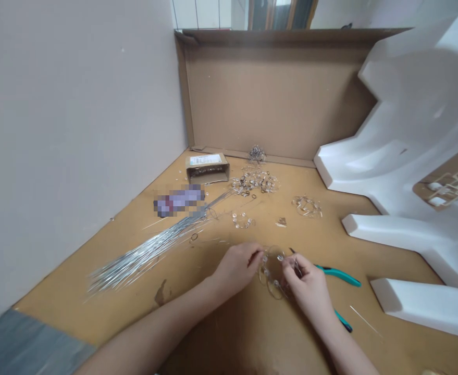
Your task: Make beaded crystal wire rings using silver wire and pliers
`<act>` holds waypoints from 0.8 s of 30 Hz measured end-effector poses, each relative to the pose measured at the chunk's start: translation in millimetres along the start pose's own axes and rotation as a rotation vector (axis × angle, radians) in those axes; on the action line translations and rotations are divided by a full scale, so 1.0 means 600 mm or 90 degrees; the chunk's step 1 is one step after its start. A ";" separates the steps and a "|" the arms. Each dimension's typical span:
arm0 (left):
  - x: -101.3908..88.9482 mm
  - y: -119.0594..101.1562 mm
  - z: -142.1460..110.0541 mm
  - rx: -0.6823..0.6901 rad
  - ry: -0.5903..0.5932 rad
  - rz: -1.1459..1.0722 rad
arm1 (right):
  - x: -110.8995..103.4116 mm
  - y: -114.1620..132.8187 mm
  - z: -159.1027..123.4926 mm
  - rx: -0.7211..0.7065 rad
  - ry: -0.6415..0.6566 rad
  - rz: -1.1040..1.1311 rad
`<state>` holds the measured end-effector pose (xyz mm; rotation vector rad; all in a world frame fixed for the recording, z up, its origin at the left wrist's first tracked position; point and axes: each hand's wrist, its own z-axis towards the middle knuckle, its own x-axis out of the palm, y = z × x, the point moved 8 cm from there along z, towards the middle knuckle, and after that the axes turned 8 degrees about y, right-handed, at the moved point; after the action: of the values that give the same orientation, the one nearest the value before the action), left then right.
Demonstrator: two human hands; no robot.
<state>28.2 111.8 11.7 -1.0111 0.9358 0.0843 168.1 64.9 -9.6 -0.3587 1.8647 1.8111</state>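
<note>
My left hand (234,266) pinches a small wire ring strung with clear beads (271,271) at its near side. My right hand (305,286) is closed around teal-handled pliers (340,275), whose dark metal jaws reach the ring from the far side. One teal handle runs out to the right of my palm, and the other lies below it. The jaw tips are partly hidden by my fingers. A bundle of long silver wires (146,255) lies to the left of my left hand.
Several piles of beaded wire rings (254,179) lie on the tan board (229,307), next to a small cardboard box (207,167) and a blurred package (180,200). A wall (76,130) rises on the left, a cardboard sheet (275,99) stands behind, and white foam packaging (408,156) fills the right.
</note>
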 end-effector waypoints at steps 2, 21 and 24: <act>-0.002 0.004 -0.001 -0.003 -0.029 -0.055 | -0.002 0.013 -0.005 -0.026 -0.030 -0.053; -0.005 0.011 -0.006 -0.010 -0.073 -0.261 | -0.003 -0.002 -0.001 0.045 0.004 0.112; -0.012 0.001 -0.007 0.014 -0.076 -0.179 | -0.002 -0.003 0.000 0.042 0.005 0.107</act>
<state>20.7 111.1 15.4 -1.0958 0.6772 -0.1005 170.4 64.6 -10.5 -0.1900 2.0066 1.8528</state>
